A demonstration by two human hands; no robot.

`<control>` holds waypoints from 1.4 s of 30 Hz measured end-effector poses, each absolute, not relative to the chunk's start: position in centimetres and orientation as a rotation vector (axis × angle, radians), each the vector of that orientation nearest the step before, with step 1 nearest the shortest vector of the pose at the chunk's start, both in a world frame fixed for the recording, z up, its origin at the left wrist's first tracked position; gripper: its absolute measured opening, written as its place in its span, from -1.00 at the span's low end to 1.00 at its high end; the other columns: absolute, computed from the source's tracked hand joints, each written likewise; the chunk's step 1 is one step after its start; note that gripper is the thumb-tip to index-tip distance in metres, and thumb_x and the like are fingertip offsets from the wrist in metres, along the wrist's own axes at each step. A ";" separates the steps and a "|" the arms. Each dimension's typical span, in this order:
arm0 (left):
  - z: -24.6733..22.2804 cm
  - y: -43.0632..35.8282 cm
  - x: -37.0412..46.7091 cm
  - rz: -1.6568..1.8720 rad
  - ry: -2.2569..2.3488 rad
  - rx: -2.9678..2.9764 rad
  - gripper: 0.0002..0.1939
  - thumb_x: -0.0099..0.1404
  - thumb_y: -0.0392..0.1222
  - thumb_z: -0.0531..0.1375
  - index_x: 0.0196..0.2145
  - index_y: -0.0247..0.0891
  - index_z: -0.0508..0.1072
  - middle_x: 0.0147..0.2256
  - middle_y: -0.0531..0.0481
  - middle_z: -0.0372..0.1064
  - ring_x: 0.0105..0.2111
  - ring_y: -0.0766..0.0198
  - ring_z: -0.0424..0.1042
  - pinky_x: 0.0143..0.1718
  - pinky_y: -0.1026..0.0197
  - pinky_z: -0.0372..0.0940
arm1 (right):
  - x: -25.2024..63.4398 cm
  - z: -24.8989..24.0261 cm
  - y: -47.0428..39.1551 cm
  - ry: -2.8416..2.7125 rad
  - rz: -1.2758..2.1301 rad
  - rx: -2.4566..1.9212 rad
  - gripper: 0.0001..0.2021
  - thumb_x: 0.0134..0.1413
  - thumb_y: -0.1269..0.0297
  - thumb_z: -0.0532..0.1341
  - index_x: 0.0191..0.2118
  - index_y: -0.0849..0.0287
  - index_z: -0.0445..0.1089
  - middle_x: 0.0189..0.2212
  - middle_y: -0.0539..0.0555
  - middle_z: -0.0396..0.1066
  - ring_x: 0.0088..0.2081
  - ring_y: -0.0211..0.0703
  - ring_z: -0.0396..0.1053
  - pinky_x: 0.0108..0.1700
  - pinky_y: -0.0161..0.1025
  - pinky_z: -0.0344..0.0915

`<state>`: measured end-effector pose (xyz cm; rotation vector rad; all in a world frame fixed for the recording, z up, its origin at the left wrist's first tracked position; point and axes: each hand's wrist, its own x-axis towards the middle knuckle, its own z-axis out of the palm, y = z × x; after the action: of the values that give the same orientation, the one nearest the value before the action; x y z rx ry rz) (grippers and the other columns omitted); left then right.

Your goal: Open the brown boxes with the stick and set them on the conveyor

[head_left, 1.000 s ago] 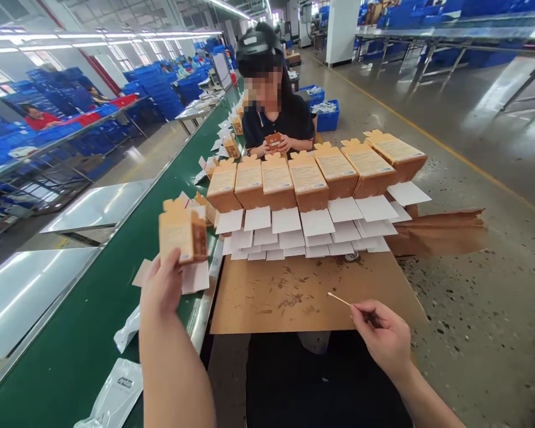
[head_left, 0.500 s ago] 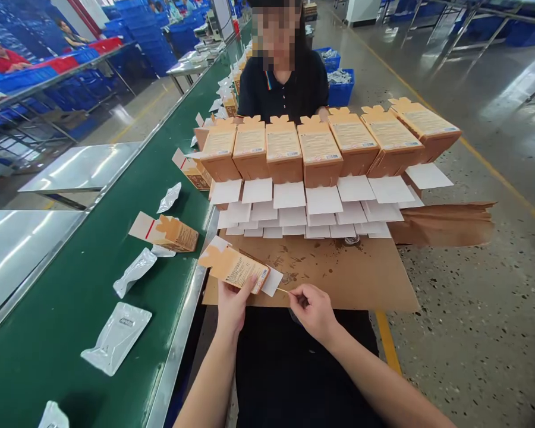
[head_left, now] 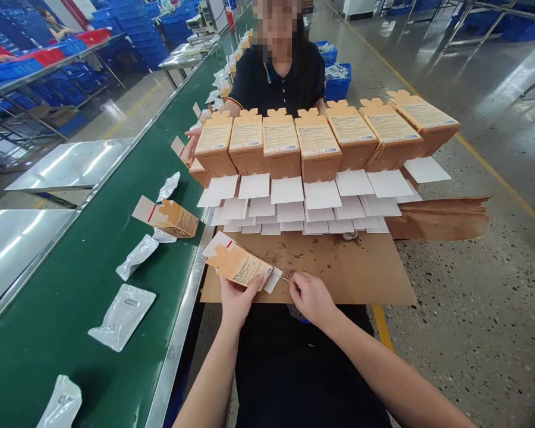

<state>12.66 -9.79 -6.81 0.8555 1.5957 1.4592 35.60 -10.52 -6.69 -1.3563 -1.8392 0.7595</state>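
Note:
My left hand [head_left: 238, 303] is closed around the lower side of an orange-brown printed carton [head_left: 244, 263], its thumb lying on the printed face. The carton is tilted, with a white and red-striped flap at its far left end and a white flap at the end toward my right hand. In a pinch, my right hand [head_left: 311, 297] holds a thin, pale yellowish stick [head_left: 285, 279]. Its tip points at the carton's near flap; whether it touches is too small to tell. Beneath both hands lies a brown cardboard sheet [head_left: 361, 273].
Several similar cartons [head_left: 280, 139] stand stacked ahead, white flaps toward me. A person [head_left: 279, 83] sits behind them, a hand [head_left: 193, 142] at the stack's left end. On the left, a green conveyor belt [head_left: 93, 238] carries silver pouches [head_left: 123, 316] and another open carton [head_left: 178, 218].
The co-worker's hand has come forward at the left end of the stack. Pouches and the carton on the belt have shifted slightly away from me. My hands keep nearly the same hold.

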 end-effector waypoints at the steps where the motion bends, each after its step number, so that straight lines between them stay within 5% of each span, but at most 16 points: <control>1: -7.1 -9.9 12.8 1.470 1.612 0.877 0.05 -0.03 0.29 0.81 0.27 -0.10 0.53 0.23 -0.33 0.71 0.25 -0.28 0.76 0.38 -0.32 0.63 | 35.8 -6.7 -10.7 -1.813 0.756 -1.366 -0.73 0.47 0.43 0.26 -0.33 -0.02 0.39 -0.43 -0.02 0.49 -0.42 -0.14 0.42 -0.30 -0.22 0.35; 7: -6.8 -10.9 13.4 1.359 1.735 1.061 0.00 0.03 0.32 0.77 0.24 -0.15 0.50 0.19 -0.35 0.68 0.30 -0.31 0.72 0.38 -0.31 0.60 | 38.7 -5.8 -13.3 -1.589 0.747 -1.459 -0.63 0.65 0.11 0.22 -0.31 0.00 0.52 -0.45 -0.02 0.52 -0.48 -0.19 0.40 -0.39 -0.25 0.43; 14: -5.6 -12.0 14.5 1.251 1.948 1.277 -0.16 0.05 0.23 0.71 0.07 -0.02 0.36 0.00 -0.20 0.65 0.08 -0.27 0.76 0.02 -0.17 0.69 | 41.4 -4.5 -16.0 -1.367 0.758 -1.550 -0.52 0.60 -0.17 0.32 -0.38 -0.03 0.53 -0.56 -0.03 0.48 -0.55 -0.15 0.39 -0.47 -0.20 0.44; 21: -5.8 -11.3 14.6 1.233 1.961 1.284 -0.15 0.04 0.27 0.69 0.07 -0.01 0.34 0.00 -0.21 0.64 0.07 -0.34 0.76 -0.08 -0.17 0.69 | 41.5 -3.9 -16.3 -1.335 0.857 -1.531 -0.36 0.54 -0.45 0.30 -0.43 -0.06 0.52 -0.58 0.01 0.48 -0.55 -0.11 0.38 -0.45 -0.16 0.48; 33: -6.8 -10.6 14.6 1.330 1.890 1.169 -0.05 -0.01 0.24 0.75 0.17 -0.05 0.42 0.11 -0.29 0.69 0.18 -0.42 0.76 0.14 -0.36 0.71 | 41.5 -3.8 -15.9 -1.342 0.840 -1.492 -0.26 0.50 -0.57 0.29 -0.43 0.00 0.56 -0.58 0.03 0.49 -0.56 -0.12 0.38 -0.46 -0.17 0.47; 38: -3.2 -10.2 5.2 1.691 2.001 0.964 0.16 -0.05 0.41 0.76 0.28 -0.04 0.32 0.29 -0.35 0.63 0.33 -0.40 0.69 0.42 -0.57 0.55 | 43.9 -4.2 -16.0 -1.270 0.743 -1.590 -0.32 0.42 -0.49 0.39 -0.40 0.06 0.66 -0.54 0.08 0.57 -0.54 -0.10 0.48 -0.43 -0.20 0.50; 42: -1.4 -10.8 -2.3 1.648 2.264 0.776 0.16 -0.29 0.16 0.81 0.10 -0.01 0.25 0.24 -0.22 0.56 0.42 -0.47 0.58 0.58 -0.64 0.36 | 45.7 -4.3 -15.0 -1.227 0.703 -1.654 -0.29 0.30 -0.56 0.42 -0.43 0.07 0.67 -0.54 0.14 0.62 -0.53 -0.04 0.56 -0.42 -0.18 0.55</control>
<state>-2.29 -10.80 -1.43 0.7756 2.2638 1.6477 45.66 -15.00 -4.34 -1.6545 -1.2273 0.7032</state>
